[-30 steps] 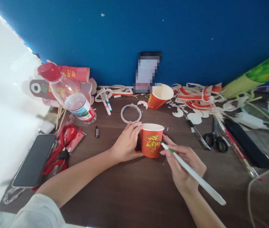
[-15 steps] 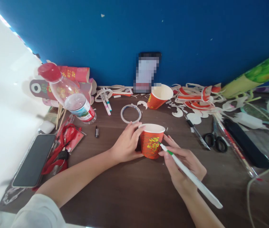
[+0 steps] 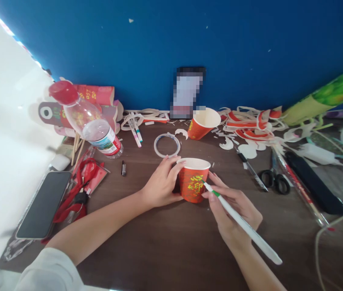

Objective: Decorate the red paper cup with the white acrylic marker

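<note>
An upright red paper cup (image 3: 193,180) with gold print stands on the brown table (image 3: 171,242). My left hand (image 3: 161,182) wraps around its left side and steadies it. A white marker with a green tip (image 3: 241,222) is pinched in my right hand (image 3: 233,210); its tip touches the cup's right face, where green marks lie over the gold print.
A second red cup (image 3: 203,123) lies tilted behind, amid paper scraps. A tape ring (image 3: 167,144), a plastic bottle (image 3: 88,121), a phone (image 3: 44,204), scissors (image 3: 274,180), a pen (image 3: 252,169) and cables (image 3: 335,161) surround the spot. The blue wall (image 3: 189,40) closes the back.
The marker tip has shifted slightly along the cup's face and my right hand has edged left. My left hand and the cup stay put.
</note>
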`<state>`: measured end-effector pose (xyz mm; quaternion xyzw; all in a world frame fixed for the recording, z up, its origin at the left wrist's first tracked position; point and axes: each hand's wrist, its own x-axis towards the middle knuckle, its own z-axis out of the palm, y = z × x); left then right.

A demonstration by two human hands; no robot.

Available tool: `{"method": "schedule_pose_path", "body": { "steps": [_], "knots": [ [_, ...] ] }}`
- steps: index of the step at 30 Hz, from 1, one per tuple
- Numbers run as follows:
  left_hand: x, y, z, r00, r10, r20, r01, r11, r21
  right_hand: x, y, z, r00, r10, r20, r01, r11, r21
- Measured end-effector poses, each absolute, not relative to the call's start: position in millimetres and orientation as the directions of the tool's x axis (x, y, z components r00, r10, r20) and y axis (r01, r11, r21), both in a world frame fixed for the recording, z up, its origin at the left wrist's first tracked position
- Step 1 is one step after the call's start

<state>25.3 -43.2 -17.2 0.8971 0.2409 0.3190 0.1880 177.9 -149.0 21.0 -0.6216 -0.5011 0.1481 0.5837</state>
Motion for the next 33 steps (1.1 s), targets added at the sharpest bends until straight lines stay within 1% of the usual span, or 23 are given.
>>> {"method": "schedule_pose_path", "body": {
  "steps": [6,10,15,19,24,33],
  "knots": [
    [25.0,-43.3,-15.7,0.682,0.563,0.467,0.320,-0.804,0.501,178.4,-147.9,22.8,0.459,0.790,0.407,0.440,0.196,-0.877],
    [24.3,-43.0,-15.5,0.683,0.577,0.449,0.317,-0.787,0.529,180.6,-145.2,24.3,0.490,0.776,0.396,0.397,0.205,-0.894],
    [24.7,-43.1,-15.7,0.676,0.573,0.462,0.319,-0.794,0.517,180.5,-143.5,25.9,0.478,0.783,0.397,0.375,0.226,-0.899],
    [25.0,-42.9,-15.3,0.684,0.570,0.455,0.321,-0.795,0.515,178.5,-143.3,29.5,0.471,0.797,0.379,0.388,0.200,-0.900],
    [24.5,-42.8,-15.4,0.684,0.582,0.439,0.325,-0.783,0.531,177.6,-143.1,30.3,0.501,0.787,0.361,0.390,0.167,-0.906],
    [24.1,-42.8,-15.4,0.691,0.575,0.438,0.330,-0.791,0.516,182.0,-144.7,22.7,0.490,0.794,0.361,0.379,0.178,-0.908]
  ]
}}
